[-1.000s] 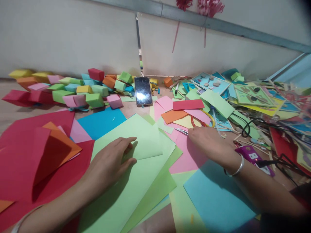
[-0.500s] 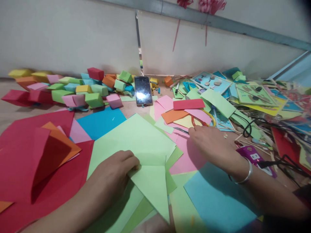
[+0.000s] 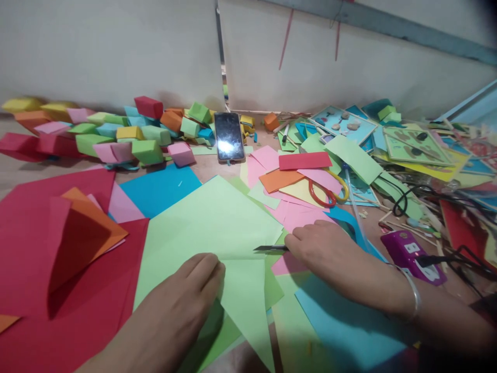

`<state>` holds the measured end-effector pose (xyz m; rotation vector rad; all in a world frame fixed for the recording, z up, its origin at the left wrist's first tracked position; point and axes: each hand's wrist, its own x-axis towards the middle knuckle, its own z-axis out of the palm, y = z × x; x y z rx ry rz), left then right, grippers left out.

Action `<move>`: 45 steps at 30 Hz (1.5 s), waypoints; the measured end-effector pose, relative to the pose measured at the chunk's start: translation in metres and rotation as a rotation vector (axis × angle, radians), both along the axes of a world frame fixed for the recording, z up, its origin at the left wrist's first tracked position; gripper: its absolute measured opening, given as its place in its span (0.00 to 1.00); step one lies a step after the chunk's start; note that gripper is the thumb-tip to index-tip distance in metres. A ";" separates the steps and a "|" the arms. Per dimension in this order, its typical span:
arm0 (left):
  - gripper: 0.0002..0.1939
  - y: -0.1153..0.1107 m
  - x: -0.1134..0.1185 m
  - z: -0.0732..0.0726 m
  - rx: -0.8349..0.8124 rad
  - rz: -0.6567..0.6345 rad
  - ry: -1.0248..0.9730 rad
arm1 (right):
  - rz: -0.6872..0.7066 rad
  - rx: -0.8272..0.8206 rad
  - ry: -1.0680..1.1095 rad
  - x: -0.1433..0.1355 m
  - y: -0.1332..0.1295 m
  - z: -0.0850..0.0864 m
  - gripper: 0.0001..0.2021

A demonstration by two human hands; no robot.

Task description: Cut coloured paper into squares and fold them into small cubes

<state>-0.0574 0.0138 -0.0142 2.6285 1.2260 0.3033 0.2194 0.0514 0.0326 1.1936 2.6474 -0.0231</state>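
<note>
My left hand [image 3: 182, 300] is closed on the folded part of a light green paper sheet [image 3: 194, 223], with its fingertips at the crease; the thumb is hidden. A flap of this sheet points down towards me. In my right hand [image 3: 330, 248] is a craft knife [image 3: 269, 249], its pointed blade aimed left, over the green sheet near the right end of the crease. The knife's handle is hidden in the fist. Behind this hand lie scissors [image 3: 322, 194] with red and yellow handles, among pink, orange and red paper pieces.
Red sheets [image 3: 93, 280] with an orange folded piece [image 3: 89, 228] lie at left. Small coloured paper boxes [image 3: 147, 150] line the wall, beside a phone [image 3: 229, 137]. At right are a purple power socket [image 3: 411, 256] with a black cable, sticks, and a blue sheet [image 3: 341, 316].
My right hand has come away from beside the scissors, bringing the knife left and nearer to the green sheet's crease. My left hand has flattened the fold somewhat. The view has shifted slightly.
</note>
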 end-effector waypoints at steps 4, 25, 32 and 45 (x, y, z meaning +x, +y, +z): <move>0.24 0.001 0.001 0.002 -0.036 -0.018 0.035 | 0.038 0.009 0.002 0.004 0.001 -0.008 0.09; 0.14 0.049 0.012 -0.027 0.221 -0.041 -0.124 | 0.052 -0.119 0.003 -0.003 0.010 -0.006 0.09; 0.22 0.066 0.011 -0.033 0.075 -0.346 -0.124 | 0.074 -0.096 -0.062 -0.003 0.007 -0.001 0.09; 0.16 0.074 0.030 -0.027 0.158 -0.185 -0.029 | 0.071 -0.006 0.009 -0.003 0.017 -0.019 0.07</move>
